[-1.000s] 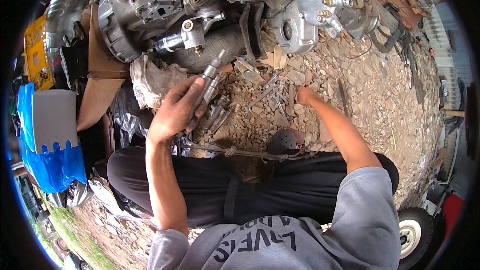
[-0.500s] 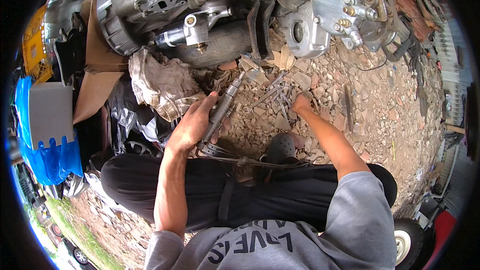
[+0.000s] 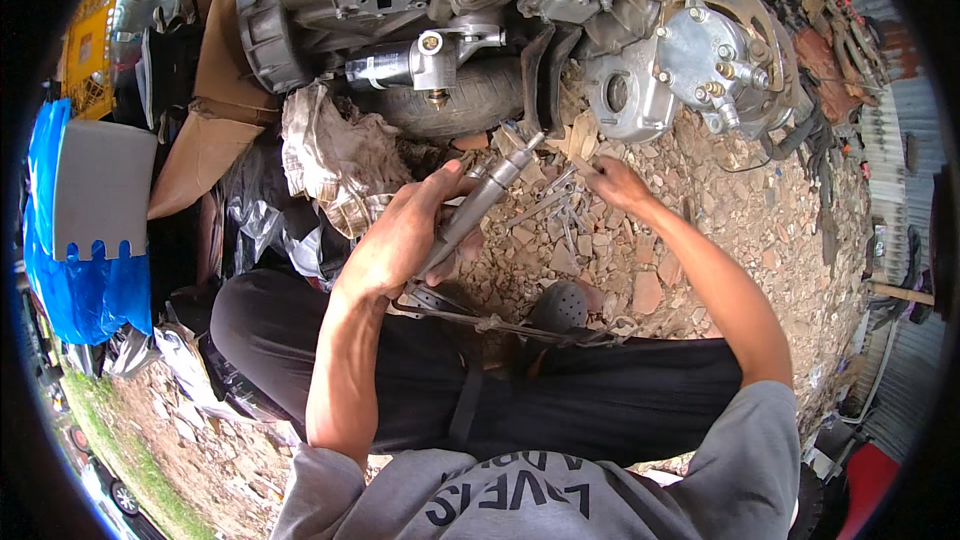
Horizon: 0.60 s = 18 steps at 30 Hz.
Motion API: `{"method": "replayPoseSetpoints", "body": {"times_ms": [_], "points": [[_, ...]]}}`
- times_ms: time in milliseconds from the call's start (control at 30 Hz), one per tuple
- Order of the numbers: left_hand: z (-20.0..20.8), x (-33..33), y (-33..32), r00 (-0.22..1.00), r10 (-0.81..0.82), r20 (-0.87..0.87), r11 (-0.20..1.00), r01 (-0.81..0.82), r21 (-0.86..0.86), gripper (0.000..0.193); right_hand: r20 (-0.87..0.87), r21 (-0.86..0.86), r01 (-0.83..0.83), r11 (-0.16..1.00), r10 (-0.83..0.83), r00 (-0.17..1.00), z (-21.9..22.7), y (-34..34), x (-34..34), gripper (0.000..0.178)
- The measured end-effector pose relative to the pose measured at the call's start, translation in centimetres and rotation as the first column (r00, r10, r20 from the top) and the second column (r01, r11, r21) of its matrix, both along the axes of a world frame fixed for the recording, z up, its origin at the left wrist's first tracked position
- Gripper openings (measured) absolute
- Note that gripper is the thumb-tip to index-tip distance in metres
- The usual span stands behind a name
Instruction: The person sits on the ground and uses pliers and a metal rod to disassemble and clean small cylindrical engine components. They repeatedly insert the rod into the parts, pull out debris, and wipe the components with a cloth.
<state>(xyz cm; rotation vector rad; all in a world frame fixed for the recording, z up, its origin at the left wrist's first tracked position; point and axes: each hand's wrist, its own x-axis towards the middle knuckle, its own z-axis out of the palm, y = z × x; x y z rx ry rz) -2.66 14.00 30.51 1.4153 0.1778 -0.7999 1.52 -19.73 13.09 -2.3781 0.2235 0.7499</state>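
While the left hand (image 3: 398,240) is gripping a grey metal cylindrical tool (image 3: 487,195), the tool is extending diagonally into the space between both hands, its narrow end pointing forward and right. The right hand (image 3: 617,183) is keeping its fingers bent; whether it is gripping anything cannot be determined. Wrenches (image 3: 541,206) are lying just left of the right hand. A stained rag (image 3: 335,160) is resting forward-left of the left hand.

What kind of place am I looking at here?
Probably a makeshift vehicle repair spot: a large bare engine fills the top of the view, a tyre lies beside it, and what look like wrenches lie on the stony ground.
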Motion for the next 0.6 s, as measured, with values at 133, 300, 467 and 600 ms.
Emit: {"method": "replayPoseSetpoints", "body": {"times_ms": [133, 300, 467, 600], "points": [[0.8, 0.6, -0.2, 1.0, -0.005, -0.004, 1.0, 0.005, -0.03, 0.062, 0.165, 0.134, -0.008, 0.991, -0.014, 0.986, 10.7, 3.3, 1.3, 0.017], [2.4, 1.5, -0.7, 0.998, -0.054, 0.03, 0.995, 0.056, -0.077, 0.062, 0.49, 0.423, 0.04, 0.905, -0.266, 0.83, 20.7, 8.2, -2.4, 0.03], [2.1, 1.7, -0.9, 0.995, -0.088, 0.047, 0.988, 0.093, -0.127, 0.068, 0.888, -0.161, -0.367, 0.916, 0.297, 0.352, 20.4, 12.3, -6.5, 0.068], [1.4, 0.8, -0.2, 0.998, -0.057, 0.015, 0.99, 0.059, -0.132, 0.082, 0.825, -0.343, -0.251, 0.905, 0.418, 0.381, 18.5, 12.2, -5.9, 0.063]]}}
